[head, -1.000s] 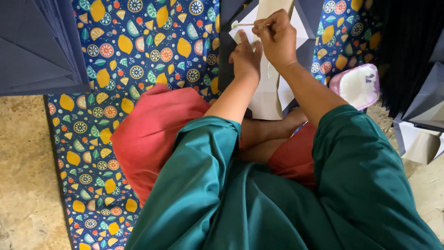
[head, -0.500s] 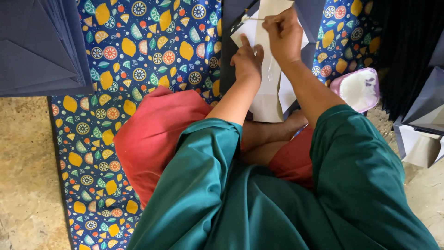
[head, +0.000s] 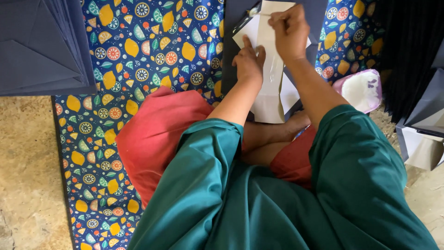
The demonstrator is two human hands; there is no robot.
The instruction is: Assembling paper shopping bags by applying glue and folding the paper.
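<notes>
— The paper bag blank (head: 273,69), where is it lying?

— Flat on the patterned mat (head: 152,51) in front of my crossed legs, pale inner side up over a dark blue sheet (head: 231,51). My left hand (head: 249,62) is pressing it down, fingers spread flat, gripping nothing.

— And the right?

— My right hand (head: 290,28) is pinching a thin glue stick (head: 257,12) in a closed grip, spreading paste at the top edge; a glossy streak is showing down the middle. I judge the gluing step is underway; next calls for folding the flap squarely. The paste tub (head: 360,90) is sitting just beside.
</notes>
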